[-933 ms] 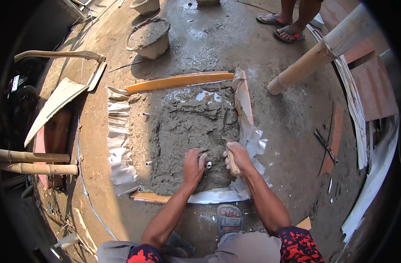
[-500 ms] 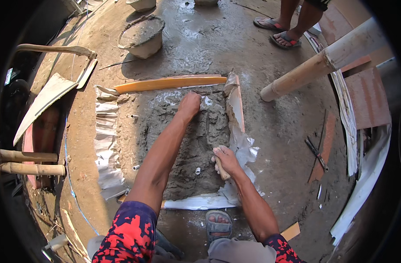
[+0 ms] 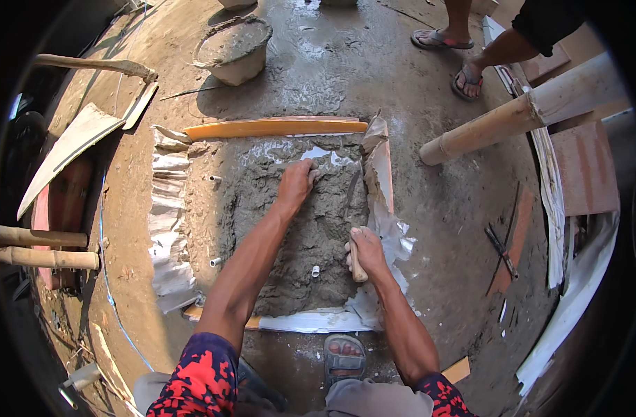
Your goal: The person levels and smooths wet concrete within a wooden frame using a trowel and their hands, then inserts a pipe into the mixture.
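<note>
My right hand point(image 3: 365, 254) grips the wooden handle point(image 3: 358, 264) of a trowel; its dark narrow blade point(image 3: 351, 198) lies along the right part of the wet grey cement point(image 3: 269, 222). My left hand point(image 3: 297, 184) is on the cement in the upper middle, fingers curled, their tips hidden. The cement fills a rough square frame with an orange board point(image 3: 276, 127) at the back and crumpled pale sheeting point(image 3: 168, 229) along the left. Short white pipe stubs point(image 3: 315, 271) poke up from the cement and sandy margin.
A cement-caked tub point(image 3: 238, 59) stands behind the frame. Another person's sandalled foot point(image 3: 469, 80) is at upper right, near a thick bamboo pole point(image 3: 481, 125). Bamboo lengths point(image 3: 47, 258) and a pale board point(image 3: 68, 156) are at left, white strips point(image 3: 575, 299) at right.
My left hand went from the near middle of the cement to the far part, then slightly back. My right hand still grips the trowel. The other person's feet and legs shifted.
</note>
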Available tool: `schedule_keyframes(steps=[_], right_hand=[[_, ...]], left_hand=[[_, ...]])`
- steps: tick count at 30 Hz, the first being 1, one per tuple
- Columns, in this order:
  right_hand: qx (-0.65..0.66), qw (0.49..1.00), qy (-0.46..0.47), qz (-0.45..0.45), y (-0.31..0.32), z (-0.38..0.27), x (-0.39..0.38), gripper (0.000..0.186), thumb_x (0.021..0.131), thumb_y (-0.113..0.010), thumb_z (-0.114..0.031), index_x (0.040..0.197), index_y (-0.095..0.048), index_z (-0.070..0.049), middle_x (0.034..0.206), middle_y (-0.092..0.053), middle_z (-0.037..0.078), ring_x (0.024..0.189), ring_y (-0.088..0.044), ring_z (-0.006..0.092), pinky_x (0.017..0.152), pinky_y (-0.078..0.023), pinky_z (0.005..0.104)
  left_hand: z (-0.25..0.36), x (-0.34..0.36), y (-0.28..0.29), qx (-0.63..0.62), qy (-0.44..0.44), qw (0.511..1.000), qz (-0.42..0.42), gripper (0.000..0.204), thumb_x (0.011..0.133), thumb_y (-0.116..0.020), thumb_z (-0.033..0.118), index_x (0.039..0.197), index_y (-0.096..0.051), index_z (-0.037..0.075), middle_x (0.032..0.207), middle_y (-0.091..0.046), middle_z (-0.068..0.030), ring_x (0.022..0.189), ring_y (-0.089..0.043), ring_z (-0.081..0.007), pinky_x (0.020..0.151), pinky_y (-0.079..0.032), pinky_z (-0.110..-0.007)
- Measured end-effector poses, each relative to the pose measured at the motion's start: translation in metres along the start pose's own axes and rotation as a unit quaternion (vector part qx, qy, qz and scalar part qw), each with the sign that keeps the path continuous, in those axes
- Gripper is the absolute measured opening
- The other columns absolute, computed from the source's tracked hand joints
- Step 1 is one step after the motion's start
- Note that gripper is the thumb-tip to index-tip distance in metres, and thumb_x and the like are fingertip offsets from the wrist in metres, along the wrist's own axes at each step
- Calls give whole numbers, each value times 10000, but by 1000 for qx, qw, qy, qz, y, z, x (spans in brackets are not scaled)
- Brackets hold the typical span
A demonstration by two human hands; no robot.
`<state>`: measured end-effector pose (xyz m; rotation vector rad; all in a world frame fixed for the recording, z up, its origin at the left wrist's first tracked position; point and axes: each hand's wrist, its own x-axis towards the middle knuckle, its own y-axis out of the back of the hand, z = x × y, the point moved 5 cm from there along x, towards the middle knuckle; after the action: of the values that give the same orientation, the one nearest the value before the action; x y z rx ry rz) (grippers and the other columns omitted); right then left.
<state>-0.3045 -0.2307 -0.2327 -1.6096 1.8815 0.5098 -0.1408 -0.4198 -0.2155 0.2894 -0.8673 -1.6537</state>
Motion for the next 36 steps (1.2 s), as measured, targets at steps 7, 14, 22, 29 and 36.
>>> schedule_keyframes(steps=[7,14,22,29,36], right_hand=[[-26,998,12,-60,-11,1,-10,312,987,-500,-361,1010,-494,-50,729,-572,62,457,-542,144,387,-444,296],[-32,992,8,-120,-15,16,-12,290,994,-484,-359,994,-482,-68,742,-579,57,470,-548,145,397,-454,291],[21,991,-26,-132,-11,-6,3,250,992,-490,-344,989,-484,-94,731,-589,60,466,-543,151,390,-460,295],[-17,995,36,-87,-21,-6,-62,245,966,-525,-307,983,-500,-63,733,-586,53,471,-555,147,408,-456,304],[-397,887,234,2,-28,-9,-80,478,868,-611,-262,1238,-533,30,979,-672,240,855,-674,339,771,-519,416]], left_hand=[[2,-2,9,-36,-15,998,52,115,844,-666,124,880,-662,15,790,-667,-148,770,-650,-334,715,-495,-414],[-3,8,9,-65,121,990,-31,137,804,-697,121,862,-655,4,791,-688,-151,737,-669,-259,683,-494,-366],[-7,10,2,-37,129,991,-5,147,793,-723,153,845,-677,24,808,-696,-152,767,-676,-285,718,-502,-389],[-13,-6,32,-65,119,991,5,297,847,-692,187,1076,-629,9,914,-693,-190,860,-675,-321,782,-506,-401],[-76,-39,132,165,166,961,-150,526,856,-676,284,1285,-498,39,1023,-649,-279,984,-617,-446,845,-490,-500]])
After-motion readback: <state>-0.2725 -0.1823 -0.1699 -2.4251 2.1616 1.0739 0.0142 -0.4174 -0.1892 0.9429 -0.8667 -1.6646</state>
